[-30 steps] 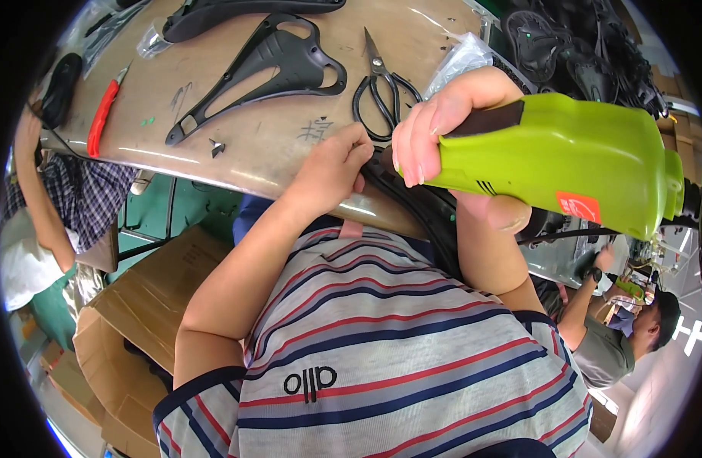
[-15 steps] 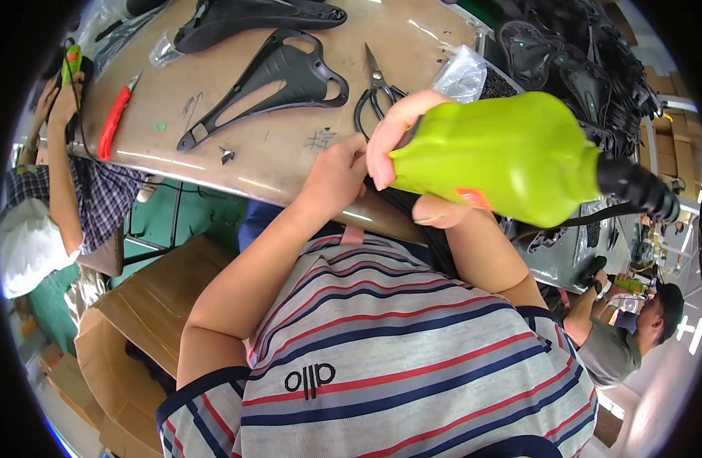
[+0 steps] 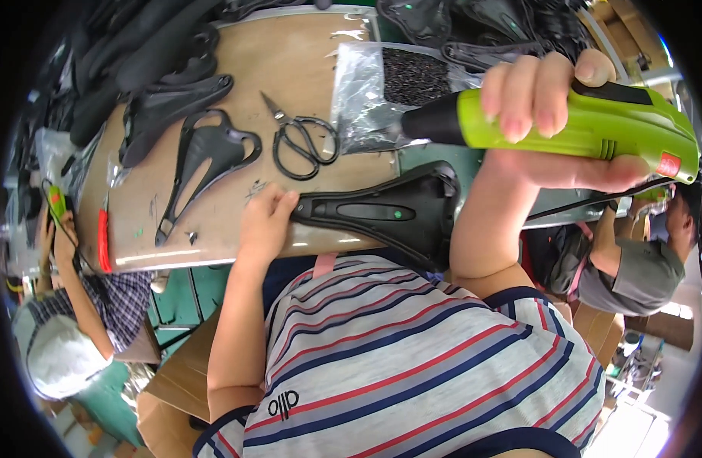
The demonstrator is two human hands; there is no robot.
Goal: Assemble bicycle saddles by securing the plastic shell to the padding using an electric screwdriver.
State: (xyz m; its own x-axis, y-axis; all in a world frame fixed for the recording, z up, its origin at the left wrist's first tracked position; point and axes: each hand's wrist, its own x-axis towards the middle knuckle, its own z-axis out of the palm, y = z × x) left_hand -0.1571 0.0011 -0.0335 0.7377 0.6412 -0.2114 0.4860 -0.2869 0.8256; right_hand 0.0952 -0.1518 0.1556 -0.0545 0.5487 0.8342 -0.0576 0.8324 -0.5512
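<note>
Wooden workbench (image 3: 214, 229) fills the upper half of the view, its near edge running just above the person's striped shirt. At the far left, past the bench's left edge, a co-worker in a plaid shirt (image 3: 107, 301) bends over their own work, and a red-handled tool (image 3: 104, 240) lies near that edge. A bare black saddle shell (image 3: 202, 160) rests further in, with black scissors (image 3: 305, 141) just beside it toward the middle. The left hand (image 3: 265, 225) curls over the nose of a black bicycle saddle (image 3: 389, 214), which now lies flat across the near edge; half a second ago it was hidden behind the tool. A clear bag of dark small parts (image 3: 400, 88) sits behind it. The right hand (image 3: 549, 114), fingers wrapped tight round a green power tool (image 3: 595, 122), has lifted it clear and turned it level, tip pointing left above the saddle, which suggests the work is being repositioned.
</note>
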